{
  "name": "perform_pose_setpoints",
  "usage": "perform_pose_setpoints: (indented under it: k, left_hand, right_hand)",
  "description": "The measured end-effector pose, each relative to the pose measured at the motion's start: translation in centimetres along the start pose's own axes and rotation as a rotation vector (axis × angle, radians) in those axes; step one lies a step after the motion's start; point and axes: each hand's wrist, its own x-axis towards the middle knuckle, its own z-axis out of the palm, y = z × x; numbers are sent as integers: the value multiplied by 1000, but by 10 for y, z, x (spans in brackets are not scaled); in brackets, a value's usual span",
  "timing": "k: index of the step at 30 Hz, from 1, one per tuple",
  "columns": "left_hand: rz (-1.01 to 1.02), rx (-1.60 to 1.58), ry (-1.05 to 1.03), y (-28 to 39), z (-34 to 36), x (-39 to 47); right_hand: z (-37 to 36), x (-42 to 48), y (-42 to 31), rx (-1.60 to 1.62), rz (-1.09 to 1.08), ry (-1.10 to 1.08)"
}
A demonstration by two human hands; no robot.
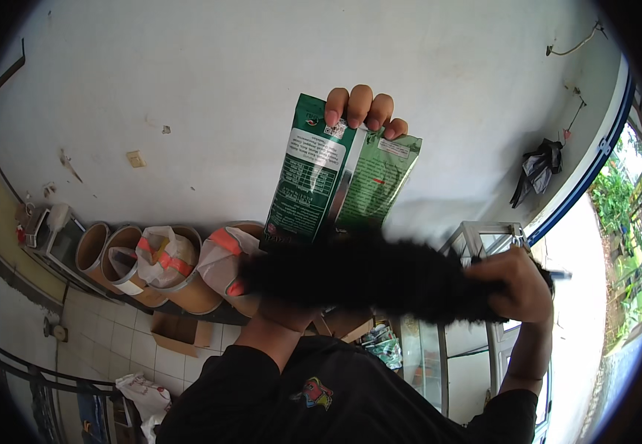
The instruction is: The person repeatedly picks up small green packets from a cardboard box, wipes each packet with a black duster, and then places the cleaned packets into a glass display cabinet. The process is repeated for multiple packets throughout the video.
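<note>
My left hand (361, 108) grips the top edges of two sealed foil packets, its fingers curled over them. The dark green packet (312, 177) bears writing and a printed code; beside it is a lighter green packet (382, 172). My right hand (521, 286) is closed on one end of a black fluffy duster (365, 275), which is blurred. The duster lies across the view in front of the packets' lower ends and hides part of my left arm. Whether it touches the packets, I cannot tell.
Several brown drums (190, 291) line the wall, some holding white and red plastic bags (166, 255). An open cardboard box (181, 333) is on the tiled floor. Green packets (382, 347) lie lower down, beside a glass-and-metal cabinet (465, 355). A black plastic bag (540, 166) hangs at the right.
</note>
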Motion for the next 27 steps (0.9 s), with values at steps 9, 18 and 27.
perform_pose_setpoints:
  k: [9,18,27]
  left_hand:
    - [55,-233,-107,-24,-23,6]
    - [29,-178,-23,-26,4,10]
    - [9,-125,4,-10,-11,-3]
  right_hand:
    - [0,-12,14,38,26,209]
    - [-9,-29,36,90,71,112]
    - [29,-43,46,34,85,348]
